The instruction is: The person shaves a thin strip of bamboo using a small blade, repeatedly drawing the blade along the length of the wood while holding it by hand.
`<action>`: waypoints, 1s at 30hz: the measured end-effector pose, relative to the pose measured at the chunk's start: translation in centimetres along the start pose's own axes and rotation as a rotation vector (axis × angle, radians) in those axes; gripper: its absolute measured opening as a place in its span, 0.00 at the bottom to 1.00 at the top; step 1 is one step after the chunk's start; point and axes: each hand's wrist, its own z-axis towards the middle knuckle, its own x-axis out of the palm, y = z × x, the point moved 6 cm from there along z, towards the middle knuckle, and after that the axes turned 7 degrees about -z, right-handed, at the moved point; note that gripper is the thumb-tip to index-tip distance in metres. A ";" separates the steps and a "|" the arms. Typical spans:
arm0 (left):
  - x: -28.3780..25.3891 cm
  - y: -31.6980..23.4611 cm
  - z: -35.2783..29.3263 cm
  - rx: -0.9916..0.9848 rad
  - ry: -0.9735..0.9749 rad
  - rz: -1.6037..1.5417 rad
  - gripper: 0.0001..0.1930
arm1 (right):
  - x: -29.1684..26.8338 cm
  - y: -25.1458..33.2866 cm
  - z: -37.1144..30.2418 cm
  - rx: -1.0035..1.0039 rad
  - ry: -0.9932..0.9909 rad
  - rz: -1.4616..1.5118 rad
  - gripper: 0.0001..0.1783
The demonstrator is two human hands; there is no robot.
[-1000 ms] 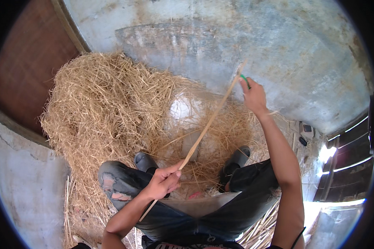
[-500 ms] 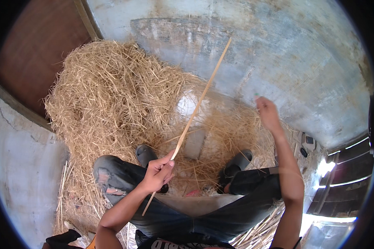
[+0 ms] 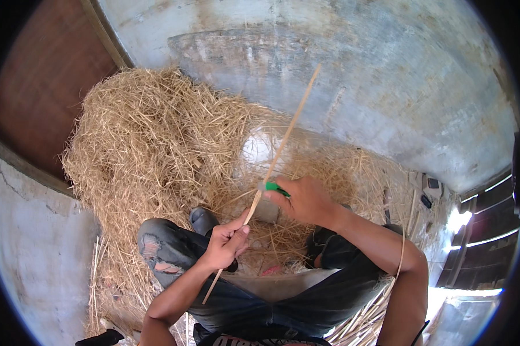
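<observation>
The left grip [image 3: 225,248] is closed around the lower part of a thin strip [image 3: 291,127], thumb along it, with the tail end poking out below over the thigh. The right grip [image 3: 306,202] is closed on a green tool [image 3: 277,188]; the tool's pale front end meets the strip a little above the left grip. The strip slants up and away between the knees, its far end rising in front of the wall [image 3: 375,69].

Work on this strip looks under way rather than finished: it is one long piece, and the tool rests partway along it. How much of its length is dressed is too fine to tell.

Below the hands, a grey block [image 3: 267,211] lies between the feet, with loose strands around it. A big straw-coloured heap [image 3: 150,138] fills the left, perhaps waste from much earlier cutting. At lower right, beside the leg, lies a bundle of sticks [image 3: 355,320]; whether these are done or waiting, I cannot tell. Farther right, a small device [image 3: 433,183] sits by the wall.
</observation>
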 end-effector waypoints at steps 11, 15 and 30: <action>-1.5 0.9 -9.9 0.019 0.187 0.185 0.24 | -10.8 -33.4 -7.8 0.977 -0.473 -0.123 0.34; -1.0 0.7 -9.1 -0.123 0.093 -0.176 0.24 | -2.6 -41.3 -17.4 0.896 0.450 -0.365 0.40; 0.0 -1.3 -5.9 -0.073 -0.049 -0.164 0.22 | 1.7 -5.9 2.7 0.167 0.026 -0.060 0.28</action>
